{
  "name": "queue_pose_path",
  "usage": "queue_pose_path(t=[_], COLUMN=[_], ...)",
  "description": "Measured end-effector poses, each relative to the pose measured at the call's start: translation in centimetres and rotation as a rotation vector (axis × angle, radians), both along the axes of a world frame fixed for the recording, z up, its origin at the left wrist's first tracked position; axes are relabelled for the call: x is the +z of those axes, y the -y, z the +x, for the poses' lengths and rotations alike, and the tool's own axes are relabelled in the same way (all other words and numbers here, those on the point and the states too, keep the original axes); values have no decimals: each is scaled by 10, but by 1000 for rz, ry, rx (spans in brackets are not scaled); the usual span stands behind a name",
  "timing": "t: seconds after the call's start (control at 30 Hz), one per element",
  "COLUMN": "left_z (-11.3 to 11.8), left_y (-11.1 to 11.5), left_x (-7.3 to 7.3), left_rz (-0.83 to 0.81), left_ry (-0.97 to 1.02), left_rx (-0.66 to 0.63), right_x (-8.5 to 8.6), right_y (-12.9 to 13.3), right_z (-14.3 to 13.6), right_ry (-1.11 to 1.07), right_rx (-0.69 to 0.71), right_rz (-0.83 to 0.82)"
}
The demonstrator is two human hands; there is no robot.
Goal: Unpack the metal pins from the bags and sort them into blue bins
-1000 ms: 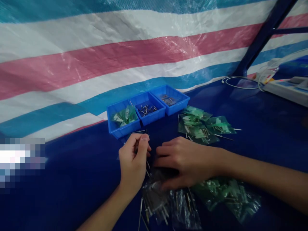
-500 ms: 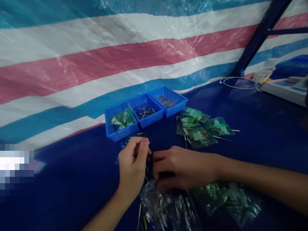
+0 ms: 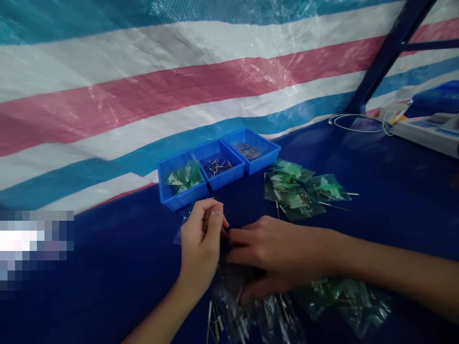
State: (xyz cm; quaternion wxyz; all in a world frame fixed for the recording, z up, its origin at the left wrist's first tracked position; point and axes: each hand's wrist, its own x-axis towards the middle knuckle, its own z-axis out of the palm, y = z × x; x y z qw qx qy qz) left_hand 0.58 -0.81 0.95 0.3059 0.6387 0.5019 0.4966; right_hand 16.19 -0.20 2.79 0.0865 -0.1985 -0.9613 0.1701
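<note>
My left hand (image 3: 202,239) is closed above the dark blue table, thumb pressed against its curled fingers; whatever lies inside is hidden. Just to its right, my right hand (image 3: 267,251) reaches palm down, thumb spread from the bent fingers, over clear plastic bags (image 3: 240,313) with thin metal pieces in them. Its fingertips are partly hidden and blurred. Loose metal pins that look like blind rivets (image 3: 215,317) lie beside those bags. Behind my left hand, a small clear bag (image 3: 179,234) shows in part.
Three joined blue bins (image 3: 182,198) hold green bags, loose metal pins and a clear bag. Green bags (image 3: 296,196) of pins lie at right; more green bags (image 3: 347,301) are under my right forearm. A white device (image 3: 426,134) with a cable stands far right. Striped sheeting (image 3: 215,81) hangs behind.
My right thumb has moved down and away from its fingers, over the clear bags. My left hand has shifted slightly right and stays closed.
</note>
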Motion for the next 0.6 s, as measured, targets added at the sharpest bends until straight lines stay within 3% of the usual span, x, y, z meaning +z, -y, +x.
queue_pose_path(t=[0.23, 0.6], left_z=[0, 1], left_y=[-3, -2], left_x=[-3, -3], left_rz=[-10, -32], left_ry=[33, 169], left_rx=[-10, -40], right_x=[-7, -3], right_y=[3, -20], right_z=[-4, 11], right_ry=[-13, -423], right_rx=[30, -122], right_rz=[130, -213])
